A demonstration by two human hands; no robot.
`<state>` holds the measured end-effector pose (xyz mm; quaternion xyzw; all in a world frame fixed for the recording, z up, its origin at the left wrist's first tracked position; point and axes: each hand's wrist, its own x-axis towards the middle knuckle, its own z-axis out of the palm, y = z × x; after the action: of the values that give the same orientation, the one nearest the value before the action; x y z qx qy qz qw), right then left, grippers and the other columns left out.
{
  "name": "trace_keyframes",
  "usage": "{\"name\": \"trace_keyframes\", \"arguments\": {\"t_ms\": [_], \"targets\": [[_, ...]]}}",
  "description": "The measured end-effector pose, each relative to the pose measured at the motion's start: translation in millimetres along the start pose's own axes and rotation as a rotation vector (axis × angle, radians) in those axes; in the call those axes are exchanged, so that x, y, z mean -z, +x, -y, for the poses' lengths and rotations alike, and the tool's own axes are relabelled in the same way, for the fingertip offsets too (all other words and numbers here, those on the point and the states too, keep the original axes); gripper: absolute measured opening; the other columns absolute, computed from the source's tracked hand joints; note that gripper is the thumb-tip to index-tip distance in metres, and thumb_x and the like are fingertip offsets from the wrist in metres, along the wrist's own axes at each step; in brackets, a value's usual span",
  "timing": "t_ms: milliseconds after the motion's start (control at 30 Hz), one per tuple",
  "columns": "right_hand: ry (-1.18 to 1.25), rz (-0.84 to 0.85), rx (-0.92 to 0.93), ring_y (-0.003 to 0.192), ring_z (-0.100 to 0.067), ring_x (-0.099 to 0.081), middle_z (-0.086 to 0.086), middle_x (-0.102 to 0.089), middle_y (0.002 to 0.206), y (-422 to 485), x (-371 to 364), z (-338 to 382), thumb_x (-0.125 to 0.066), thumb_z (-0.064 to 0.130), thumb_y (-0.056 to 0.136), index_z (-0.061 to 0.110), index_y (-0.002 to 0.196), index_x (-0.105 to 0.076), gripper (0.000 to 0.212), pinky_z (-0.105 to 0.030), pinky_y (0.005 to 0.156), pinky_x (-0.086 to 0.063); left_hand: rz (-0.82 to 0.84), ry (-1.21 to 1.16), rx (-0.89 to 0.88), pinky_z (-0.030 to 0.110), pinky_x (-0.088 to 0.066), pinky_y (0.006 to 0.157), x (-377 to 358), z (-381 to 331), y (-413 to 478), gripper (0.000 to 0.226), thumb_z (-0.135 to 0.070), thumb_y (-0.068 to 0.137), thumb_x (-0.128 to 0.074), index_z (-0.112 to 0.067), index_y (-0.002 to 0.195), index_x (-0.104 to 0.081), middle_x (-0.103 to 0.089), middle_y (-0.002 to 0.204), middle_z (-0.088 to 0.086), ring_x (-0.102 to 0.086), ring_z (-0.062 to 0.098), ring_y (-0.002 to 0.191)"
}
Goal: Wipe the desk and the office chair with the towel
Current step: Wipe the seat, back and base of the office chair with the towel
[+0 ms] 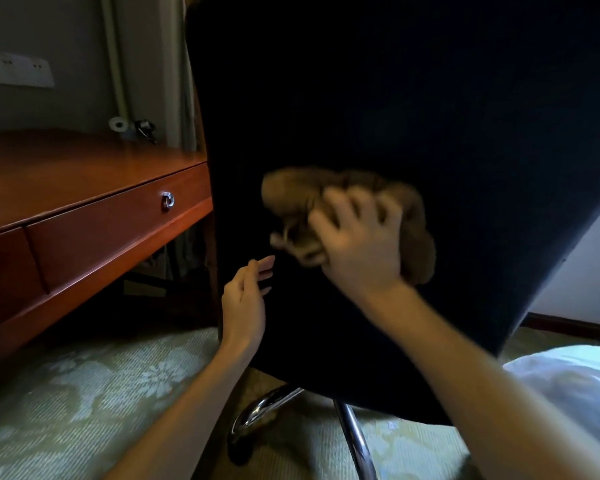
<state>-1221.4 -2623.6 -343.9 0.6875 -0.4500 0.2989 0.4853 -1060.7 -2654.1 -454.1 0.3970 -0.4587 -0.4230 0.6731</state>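
Brown towel, bunched and motion-blurred, is pressed low against the dark back of the office chair. The right hand grips it, fingers curled over the cloth. The left hand holds nothing, fingers straight, near the chair's left edge. The chair stands just beside the right end of the reddish wooden desk, which has a ring pull on its front. A patterned pale-green carpet and a chrome base lie beneath.

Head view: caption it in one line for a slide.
Right hand holds a bunched brown towel against the dark chair back; left hand open nearby.
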Motion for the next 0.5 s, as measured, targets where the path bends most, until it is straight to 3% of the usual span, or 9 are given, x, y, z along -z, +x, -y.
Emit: {"name": "trace_keyframes", "arguments": {"t_ms": [100, 267, 400, 500], "targets": [[0.081, 0.205, 0.085, 0.116, -0.029, -0.047, -0.005, -0.070, 0.122, -80, -34, 34, -0.069, 0.027, 0.080, 0.026, 0.103, -0.075, 0.024, -0.042, 0.095, -0.033, -0.008, -0.003, 0.003, 0.038, -0.054, 0.096, 4, 14, -2, 0.038, -0.027, 0.112, -0.036, -0.020, 0.109, -0.073, -0.075, 0.113, 0.004, -0.069, 0.018, 0.110], [0.165, 0.703, 0.194, 0.115, -0.022, -0.058, 0.002, -0.073, 0.117, -182, -58, 67, -0.094, 0.039, 0.051, 0.031, 0.101, -0.078, 0.053, -0.040, 0.097, -0.034, 0.043, 0.060, 0.036, 0.043, -0.049, 0.104, 20, 29, -6, 0.035, -0.031, 0.112, -0.036, -0.028, 0.118, -0.071, -0.069, 0.123, -0.002, -0.061, 0.018, 0.124], [0.162, 0.747, 0.268, 0.106, -0.021, -0.065, 0.003, -0.071, 0.112, -195, -52, 67, -0.091, 0.043, 0.056, 0.032, 0.096, -0.077, 0.044, -0.038, 0.101, -0.033, -0.004, 0.162, 0.043, 0.030, -0.048, 0.099, 31, 19, 1, 0.031, -0.041, 0.107, -0.044, -0.036, 0.121, -0.071, -0.069, 0.123, -0.009, -0.060, 0.007, 0.121], [0.158, 0.761, 0.347, 0.104, -0.022, -0.063, 0.005, -0.067, 0.110, -170, -33, 54, -0.083, 0.057, 0.058, 0.033, 0.093, -0.073, 0.044, -0.041, 0.099, -0.038, -0.010, 0.130, 0.053, 0.034, -0.049, 0.104, 39, 8, 11, 0.041, -0.056, 0.092, -0.045, -0.040, 0.119, -0.071, -0.068, 0.124, -0.010, -0.060, 0.005, 0.121]]}}
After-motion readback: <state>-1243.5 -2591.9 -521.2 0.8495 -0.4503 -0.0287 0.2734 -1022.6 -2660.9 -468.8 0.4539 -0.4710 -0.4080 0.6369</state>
